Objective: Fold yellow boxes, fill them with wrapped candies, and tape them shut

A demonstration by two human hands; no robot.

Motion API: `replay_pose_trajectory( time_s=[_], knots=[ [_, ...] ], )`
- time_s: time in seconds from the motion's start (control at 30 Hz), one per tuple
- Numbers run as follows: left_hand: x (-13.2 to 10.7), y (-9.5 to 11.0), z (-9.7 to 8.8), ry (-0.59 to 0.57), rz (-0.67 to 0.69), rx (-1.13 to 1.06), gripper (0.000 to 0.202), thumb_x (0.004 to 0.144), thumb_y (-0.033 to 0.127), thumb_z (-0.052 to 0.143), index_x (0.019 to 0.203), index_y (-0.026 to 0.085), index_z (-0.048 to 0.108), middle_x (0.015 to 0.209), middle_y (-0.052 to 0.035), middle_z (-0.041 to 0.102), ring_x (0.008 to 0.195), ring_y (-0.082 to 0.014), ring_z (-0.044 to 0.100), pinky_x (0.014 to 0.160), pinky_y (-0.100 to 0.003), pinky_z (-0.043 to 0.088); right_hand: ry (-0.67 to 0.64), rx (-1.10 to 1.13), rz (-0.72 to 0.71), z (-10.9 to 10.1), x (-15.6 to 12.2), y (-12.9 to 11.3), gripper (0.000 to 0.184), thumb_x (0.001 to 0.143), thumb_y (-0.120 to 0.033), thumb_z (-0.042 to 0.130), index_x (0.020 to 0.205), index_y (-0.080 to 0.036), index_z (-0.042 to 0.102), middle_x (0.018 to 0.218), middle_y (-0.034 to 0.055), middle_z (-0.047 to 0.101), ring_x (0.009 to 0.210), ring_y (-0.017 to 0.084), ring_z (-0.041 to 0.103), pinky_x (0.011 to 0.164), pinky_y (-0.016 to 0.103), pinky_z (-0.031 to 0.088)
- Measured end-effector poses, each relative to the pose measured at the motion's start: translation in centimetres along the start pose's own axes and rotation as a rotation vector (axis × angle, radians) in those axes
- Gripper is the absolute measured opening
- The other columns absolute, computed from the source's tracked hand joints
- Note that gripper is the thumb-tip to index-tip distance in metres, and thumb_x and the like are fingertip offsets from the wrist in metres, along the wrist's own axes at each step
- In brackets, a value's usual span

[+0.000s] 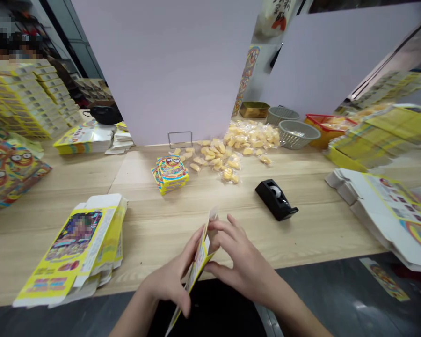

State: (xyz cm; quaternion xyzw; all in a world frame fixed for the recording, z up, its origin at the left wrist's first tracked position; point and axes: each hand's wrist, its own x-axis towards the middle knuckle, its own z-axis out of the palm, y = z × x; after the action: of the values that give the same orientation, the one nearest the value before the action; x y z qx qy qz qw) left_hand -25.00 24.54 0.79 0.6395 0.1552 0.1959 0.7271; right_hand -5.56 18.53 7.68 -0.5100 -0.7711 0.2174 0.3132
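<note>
Both my hands hold one flat yellow printed carton (199,260) edge-on above the near edge of the wooden table (154,224). My left hand (171,281) grips it from the left side, fingers curled round it. On its right side, my right hand (236,260) presses with the fingers bent over the top flap. A pile of the same flat cartons (75,248) lies to the left of my hands. A black tape dispenser (276,200) stands to the right, beyond them.
A small stack of colourful card packs (170,174) and a heap of clear-wrapped yellow sweets (231,150) lie mid-table before a lilac partition (168,70). Two grey baskets (296,133) and a red tray (328,126) stand at the right. Carton stacks (382,206) fill both sides.
</note>
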Motion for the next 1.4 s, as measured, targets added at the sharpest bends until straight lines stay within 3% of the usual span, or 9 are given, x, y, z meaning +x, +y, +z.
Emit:
replay_pose_trajectory(
  time_s=[0.2,0.37,0.47,0.53,0.73,0.83,1.07,1.3,1.4],
  knots=[
    [0.7,0.4,1.1,0.228,-0.053,-0.165,0.085,0.062,0.058,0.077,0.132,0.019,0.049,0.123,-0.0154,0.061,0.115,-0.036,0.057,0.1,-0.053,0.042,0.373,0.236,0.113,1.2,-0.7,2.2,0.057,0.078,-0.03,0.07,0.128,-0.027,0.043,0.15,0.0127,0.035,0.142,0.03,0.027,0.112,0.057,0.028],
    [1.8,-0.8,1.9,0.445,-0.131,-0.205,0.061,0.07,0.054,0.073,0.116,0.015,0.059,0.111,-0.014,0.068,0.104,-0.0328,0.063,0.091,-0.048,0.051,0.445,0.681,0.395,4.0,-0.4,4.2,0.047,0.09,-0.041,0.055,0.133,-0.026,0.044,0.133,0.0102,0.057,0.122,0.025,0.055,0.098,0.042,0.049],
    [2.1,-1.2,2.1,0.711,-0.013,-0.049,0.072,0.079,0.045,0.067,0.139,0.024,0.035,0.121,-0.0116,0.062,0.107,-0.0267,0.063,0.091,-0.042,0.052,0.617,0.709,0.419,5.1,-0.2,4.4,0.048,0.089,-0.036,0.057,0.132,-0.027,0.039,0.122,0.0088,0.063,0.111,0.022,0.062,0.092,0.037,0.052],
    [2.0,-1.1,2.0,0.71,0.052,-0.001,0.088,0.083,0.04,0.064,0.147,0.032,0.006,0.128,-0.0096,0.057,0.108,-0.0231,0.063,0.09,-0.039,0.053,0.655,0.699,0.377,5.1,0.0,4.5,0.045,0.088,-0.033,0.058,0.128,-0.027,0.039,0.116,0.0082,0.065,0.104,0.02,0.064,0.087,0.035,0.054],
    [1.6,0.0,1.2,0.569,0.097,0.29,0.052,0.088,0.038,0.057,0.134,0.026,0.036,0.119,-0.0075,0.06,0.098,-0.0209,0.063,0.084,-0.032,0.053,0.474,0.451,0.196,2.6,0.0,4.8,0.006,0.085,-0.029,0.053,0.085,-0.023,0.054,0.08,0.0008,0.058,0.074,0.016,0.058,0.067,0.028,0.049],
    [1.4,0.2,0.7,0.58,0.098,0.423,0.029,0.088,0.038,0.056,0.111,0.024,0.049,0.097,-0.0025,0.063,0.081,-0.0169,0.062,0.072,-0.027,0.051,0.298,0.422,0.192,1.9,-0.8,4.9,0.02,0.084,-0.031,0.053,0.067,-0.022,0.05,0.069,-0.0005,0.053,0.066,0.015,0.052,0.062,0.027,0.045],
    [1.6,0.7,0.9,0.554,-0.05,0.372,0.033,0.086,0.038,0.058,0.111,0.024,0.042,0.091,-0.0005,0.063,0.079,-0.0165,0.062,0.072,-0.028,0.047,0.148,0.918,0.533,0.9,0.1,6.3,0.04,0.086,-0.042,0.055,0.12,-0.024,0.061,0.101,0.0051,0.071,0.09,0.021,0.067,0.077,0.035,0.055],
    [1.7,1.2,1.3,0.739,-0.087,0.277,0.055,0.08,0.039,0.066,0.118,0.024,0.029,0.072,0.0059,0.058,0.066,-0.0154,0.061,0.061,-0.025,0.044,0.174,0.383,0.036,-0.5,-0.8,6.5,0.04,0.09,-0.02,0.054,0.127,-0.032,0.06,0.128,0.0028,0.064,0.116,0.022,0.061,0.098,0.038,0.049],
    [1.6,1.8,1.7,0.709,-0.084,0.345,0.05,0.08,0.036,0.065,0.116,0.024,0.032,0.071,0.0065,0.055,0.066,-0.015,0.059,0.063,-0.025,0.043,0.233,0.357,0.016,-0.7,-1.6,6.4,0.04,0.089,-0.018,0.055,0.125,-0.032,0.062,0.124,0.0035,0.066,0.113,0.022,0.063,0.095,0.037,0.052]
  ],
)
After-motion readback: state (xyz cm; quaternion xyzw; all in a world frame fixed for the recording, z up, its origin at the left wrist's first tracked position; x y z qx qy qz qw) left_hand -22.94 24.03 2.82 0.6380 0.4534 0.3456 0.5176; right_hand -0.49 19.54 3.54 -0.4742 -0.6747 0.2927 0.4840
